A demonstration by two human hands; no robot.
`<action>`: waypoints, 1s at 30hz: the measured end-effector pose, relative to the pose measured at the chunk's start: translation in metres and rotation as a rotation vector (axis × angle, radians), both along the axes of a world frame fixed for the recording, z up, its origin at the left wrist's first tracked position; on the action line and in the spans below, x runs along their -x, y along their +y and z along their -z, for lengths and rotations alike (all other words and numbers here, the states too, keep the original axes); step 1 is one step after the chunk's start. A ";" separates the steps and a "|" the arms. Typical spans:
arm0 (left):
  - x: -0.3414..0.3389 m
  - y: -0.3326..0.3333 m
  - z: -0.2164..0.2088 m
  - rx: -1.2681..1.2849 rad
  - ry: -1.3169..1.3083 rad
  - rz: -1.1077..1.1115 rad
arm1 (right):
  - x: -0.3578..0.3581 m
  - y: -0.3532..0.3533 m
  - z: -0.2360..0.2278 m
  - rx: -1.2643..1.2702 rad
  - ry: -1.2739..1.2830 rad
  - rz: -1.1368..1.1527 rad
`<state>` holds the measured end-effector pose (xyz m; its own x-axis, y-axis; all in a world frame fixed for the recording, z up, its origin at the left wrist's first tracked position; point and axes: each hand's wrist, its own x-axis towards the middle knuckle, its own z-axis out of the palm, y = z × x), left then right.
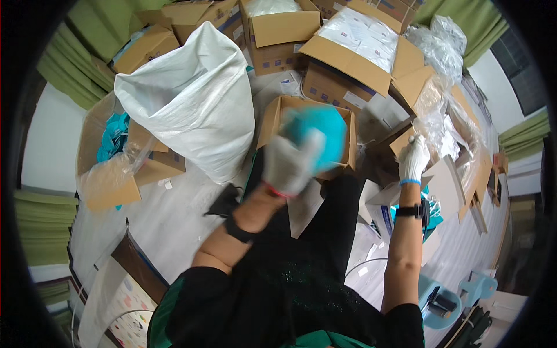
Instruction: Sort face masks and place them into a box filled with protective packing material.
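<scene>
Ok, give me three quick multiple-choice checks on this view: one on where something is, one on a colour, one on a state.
1. Where is the big white woven sack?
A. left of the open box
B. right of it
C. inside it

2. What colour is the bundle in the left hand?
A. red
B. teal
C. yellow

3. What is the right hand doing?
A. resting on the lap
B. holding the bundle
C. reaching at clear plastic film

Answers: 1 A, the sack leans left of the open box. 2 B, it is plainly teal. 3 C, its gloved fingers meet the film.
</scene>
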<state>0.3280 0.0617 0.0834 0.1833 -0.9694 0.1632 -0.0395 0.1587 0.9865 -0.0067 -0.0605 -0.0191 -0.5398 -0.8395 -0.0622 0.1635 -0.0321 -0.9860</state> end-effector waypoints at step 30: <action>0.067 -0.101 0.085 -0.184 0.456 0.971 | -0.109 0.050 -0.137 0.018 -0.377 -0.450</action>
<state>0.2613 -0.0393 -0.0017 -0.6679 -0.7357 0.1120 0.3992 -0.2272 0.8883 0.1019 -0.0109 0.1178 -0.0734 -0.9836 -0.1646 0.5040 0.1058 -0.8572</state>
